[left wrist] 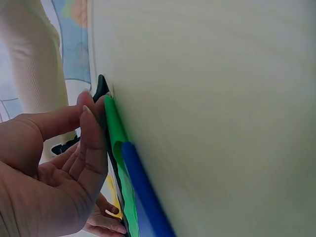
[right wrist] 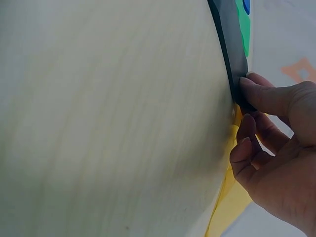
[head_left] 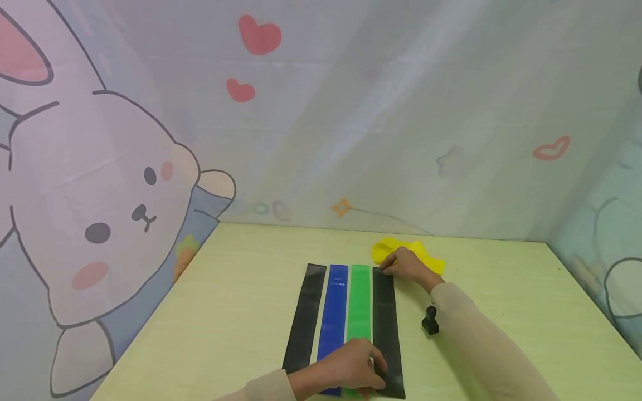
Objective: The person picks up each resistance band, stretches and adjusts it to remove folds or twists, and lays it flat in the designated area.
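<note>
Two black bands, a blue band (head_left: 331,323) and a green band (head_left: 359,303) lie side by side, like flat resistance bands. My right hand (head_left: 407,266) pinches the far end of the right black band (head_left: 387,328); its thumb lies on that end in the right wrist view. My left hand (head_left: 353,363) hovers low over the near ends of the green and right black bands, fingers bent. In the left wrist view its fingertips are close together beside the green band (left wrist: 114,123); whether they grip anything is hidden. The left black band (head_left: 306,317) lies farthest left.
A crumpled yellow band (head_left: 391,248) lies behind my right hand. A small black object (head_left: 429,321) with a knob-like top stands beside my right forearm. The pale table (head_left: 210,312) meets a printed cloth backdrop (head_left: 351,111) at its far edge.
</note>
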A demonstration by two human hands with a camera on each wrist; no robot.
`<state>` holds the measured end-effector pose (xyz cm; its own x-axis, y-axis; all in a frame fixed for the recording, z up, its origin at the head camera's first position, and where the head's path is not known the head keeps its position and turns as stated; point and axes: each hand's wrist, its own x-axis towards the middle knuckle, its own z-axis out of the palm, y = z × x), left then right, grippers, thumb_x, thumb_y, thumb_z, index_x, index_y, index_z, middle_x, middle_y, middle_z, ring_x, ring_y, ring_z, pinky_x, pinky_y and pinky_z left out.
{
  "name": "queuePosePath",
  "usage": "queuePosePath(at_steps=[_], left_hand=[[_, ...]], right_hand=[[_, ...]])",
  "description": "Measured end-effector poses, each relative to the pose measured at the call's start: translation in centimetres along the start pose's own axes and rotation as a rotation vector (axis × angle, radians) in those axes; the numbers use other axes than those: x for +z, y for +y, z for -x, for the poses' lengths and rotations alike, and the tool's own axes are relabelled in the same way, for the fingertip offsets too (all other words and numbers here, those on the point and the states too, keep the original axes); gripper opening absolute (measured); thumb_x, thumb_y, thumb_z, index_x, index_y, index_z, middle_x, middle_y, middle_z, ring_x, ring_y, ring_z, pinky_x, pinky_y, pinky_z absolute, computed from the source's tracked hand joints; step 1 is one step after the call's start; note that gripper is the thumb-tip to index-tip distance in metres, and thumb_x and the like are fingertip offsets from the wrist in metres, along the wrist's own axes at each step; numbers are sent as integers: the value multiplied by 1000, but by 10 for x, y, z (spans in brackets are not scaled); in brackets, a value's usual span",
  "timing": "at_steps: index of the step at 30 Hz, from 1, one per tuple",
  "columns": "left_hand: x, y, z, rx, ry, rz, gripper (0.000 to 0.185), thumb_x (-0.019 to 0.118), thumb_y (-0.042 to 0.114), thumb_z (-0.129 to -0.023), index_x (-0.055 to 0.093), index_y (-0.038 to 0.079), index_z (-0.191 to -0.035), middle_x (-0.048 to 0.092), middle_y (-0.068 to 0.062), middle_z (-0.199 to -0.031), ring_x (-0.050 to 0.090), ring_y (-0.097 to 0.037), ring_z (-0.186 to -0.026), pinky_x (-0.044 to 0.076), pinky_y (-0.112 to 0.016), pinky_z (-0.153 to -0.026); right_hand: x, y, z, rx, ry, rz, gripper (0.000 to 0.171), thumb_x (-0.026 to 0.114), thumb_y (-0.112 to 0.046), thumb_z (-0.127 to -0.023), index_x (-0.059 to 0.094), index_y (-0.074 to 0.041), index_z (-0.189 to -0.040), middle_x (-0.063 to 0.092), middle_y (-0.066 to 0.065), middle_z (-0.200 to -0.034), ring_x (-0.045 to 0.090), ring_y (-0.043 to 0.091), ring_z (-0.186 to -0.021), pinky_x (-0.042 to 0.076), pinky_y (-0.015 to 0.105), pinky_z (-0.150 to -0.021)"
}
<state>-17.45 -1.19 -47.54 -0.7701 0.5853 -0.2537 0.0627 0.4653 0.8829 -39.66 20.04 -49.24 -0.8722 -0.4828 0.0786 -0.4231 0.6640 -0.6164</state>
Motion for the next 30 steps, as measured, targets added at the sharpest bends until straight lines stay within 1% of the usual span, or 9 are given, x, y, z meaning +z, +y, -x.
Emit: queuePosePath(at_steps=[4, 8, 18, 24, 30], left_hand=[[0, -1, 0, 0, -13, 5, 11, 76, -2, -83, 76, 2, -93, 67, -6, -60, 60, -11, -44, 52, -27, -47], [-1, -2, -1, 9, -22, -11, 11, 76, -2, -84, 76, 3, -94, 67, -5, -59, 58, -10, -43, 51, -27, -46], [0, 0, -2, 19, -13, -39, 10, 76, -3, -82, 75, 4, -90, 66, -4, -56, 55, -9, -41, 47, -23, -42], [0, 2, -1, 26, -10, -67, 11, 76, -3, -82, 74, 4, -90, 65, -2, -55, 54, -8, -40, 44, -21, -41], [2, 5, 0, 30, 5, -87, 11, 76, -4, -81, 74, 3, -90, 65, -1, -55, 53, -7, -41, 47, -21, -45]], right_hand=[[0, 1, 0, -6, -2, 6, 10, 74, -2, -88, 80, -1, -96, 75, 11, -98, 67, 31, -102, 54, 46, -88], [0, 0, 0, -11, -2, -1, 10, 73, -2, -88, 80, -1, -96, 76, 11, -97, 67, 30, -100, 54, 45, -87], [-2, -3, 2, 4, -12, -13, 11, 73, -4, -89, 79, 1, -97, 75, 11, -96, 67, 25, -92, 56, 40, -80], [-3, -1, 3, -4, -5, -10, 12, 72, -4, -89, 79, 1, -98, 75, 11, -96, 67, 28, -95, 55, 42, -82], [-3, 1, 2, -18, 10, -1, 10, 72, -4, -89, 79, 0, -96, 75, 10, -95, 67, 28, -95, 54, 44, -85]])
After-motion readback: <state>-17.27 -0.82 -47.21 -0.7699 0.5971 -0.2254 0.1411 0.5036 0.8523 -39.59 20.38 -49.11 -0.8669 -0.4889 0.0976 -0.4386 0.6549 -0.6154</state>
